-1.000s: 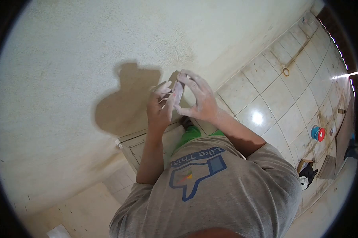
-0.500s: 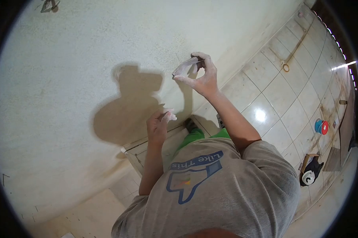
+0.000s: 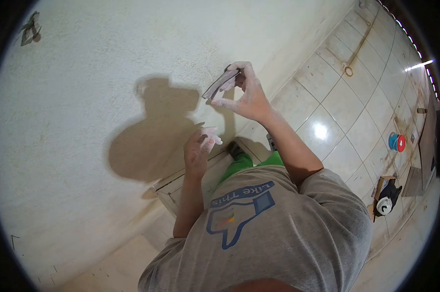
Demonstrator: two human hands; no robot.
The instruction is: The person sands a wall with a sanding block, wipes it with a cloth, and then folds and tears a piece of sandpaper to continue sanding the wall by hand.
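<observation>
Dusted with white powder, my right hand point(image 3: 250, 99) grips a thin, bent grey sheet point(image 3: 219, 85) between fingers and thumb, close to the pale wall point(image 3: 108, 63). Its exact material is unclear. Lower and to the left, my left hand point(image 3: 195, 155) pinches a small whitish crumpled piece point(image 3: 210, 136) at its fingertips. The two hands are apart. Their shadow falls on the wall beside them.
A pale framed panel point(image 3: 173, 192) lies below my left hand. Tiled floor point(image 3: 344, 104) stretches to the right, with a blue and red container point(image 3: 396, 142), a box point(image 3: 384, 187) holding dark and white items, and boards point(image 3: 427, 141). A dark fixture point(image 3: 31, 30) marks the upper-left wall.
The sheet in my right hand has turned and looks narrower, with its dark edge showing. My left hand has shifted slightly right, and more of the whitish piece shows. The view has shifted slightly.
</observation>
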